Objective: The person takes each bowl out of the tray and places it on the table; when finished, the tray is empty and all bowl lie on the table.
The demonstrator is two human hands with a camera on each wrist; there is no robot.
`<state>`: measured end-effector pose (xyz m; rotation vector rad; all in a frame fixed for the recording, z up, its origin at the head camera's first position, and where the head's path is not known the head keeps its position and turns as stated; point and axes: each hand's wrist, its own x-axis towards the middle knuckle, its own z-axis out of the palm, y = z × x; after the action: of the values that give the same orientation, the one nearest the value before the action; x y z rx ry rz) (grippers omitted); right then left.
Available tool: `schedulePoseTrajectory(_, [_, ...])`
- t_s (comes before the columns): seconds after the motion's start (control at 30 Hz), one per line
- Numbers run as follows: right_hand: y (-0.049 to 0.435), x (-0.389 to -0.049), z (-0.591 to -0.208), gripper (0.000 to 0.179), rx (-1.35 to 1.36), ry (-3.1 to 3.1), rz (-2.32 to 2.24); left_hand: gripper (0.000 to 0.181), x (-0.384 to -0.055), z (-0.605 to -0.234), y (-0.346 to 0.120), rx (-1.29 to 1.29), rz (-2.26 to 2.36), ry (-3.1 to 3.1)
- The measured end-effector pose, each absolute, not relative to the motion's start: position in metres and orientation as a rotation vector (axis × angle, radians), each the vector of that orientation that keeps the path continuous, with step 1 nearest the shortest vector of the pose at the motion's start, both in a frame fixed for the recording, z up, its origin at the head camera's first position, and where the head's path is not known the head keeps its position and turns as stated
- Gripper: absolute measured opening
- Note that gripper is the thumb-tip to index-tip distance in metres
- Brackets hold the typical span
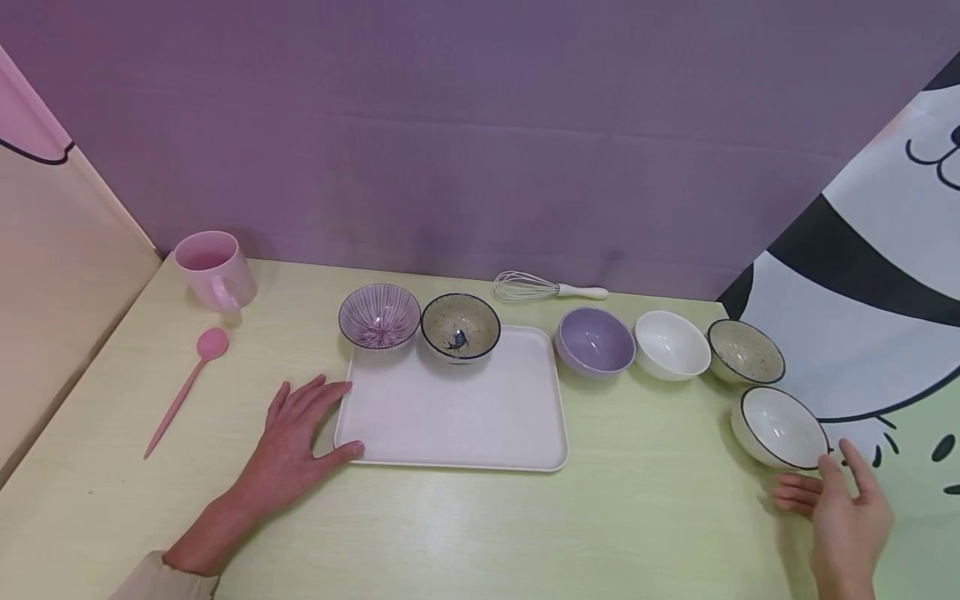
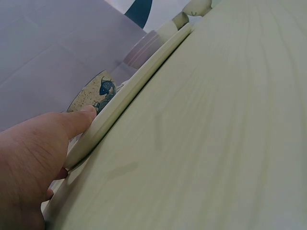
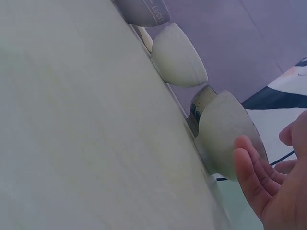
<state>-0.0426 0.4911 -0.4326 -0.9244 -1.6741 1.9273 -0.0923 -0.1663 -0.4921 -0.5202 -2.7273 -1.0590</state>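
My left hand (image 1: 288, 458) rests at the left side of a white rectangular tray (image 1: 457, 417), its fingers spread and its thumb touching the near left corner. In the left wrist view that thumb lies on the tray rim (image 2: 120, 100). A purple-striped bowl (image 1: 379, 318) and a speckled bowl with a blue figure (image 1: 461, 328) stand side by side on the tray's far left part. At the far right, my right hand (image 1: 851, 517) is beside a white bowl with a dark rim (image 1: 783, 429), fingers extended; whether they touch it I cannot tell.
A purple bowl (image 1: 595, 342), a plain white bowl (image 1: 672, 346) and a speckled beige bowl (image 1: 746, 352) stand right of the tray. A whisk (image 1: 543, 287) lies behind it. On the left are a pink mug (image 1: 215, 271) and a pink spoon (image 1: 183, 392).
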Motion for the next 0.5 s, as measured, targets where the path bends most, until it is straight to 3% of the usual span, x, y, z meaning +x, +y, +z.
schedulePoseTrajectory(0.5, [0.445,-0.045,-0.409,0.036,-0.764,-1.627,1.947,0.078,-0.093,-0.494,-0.166,-0.523,-1.051,-2.723])
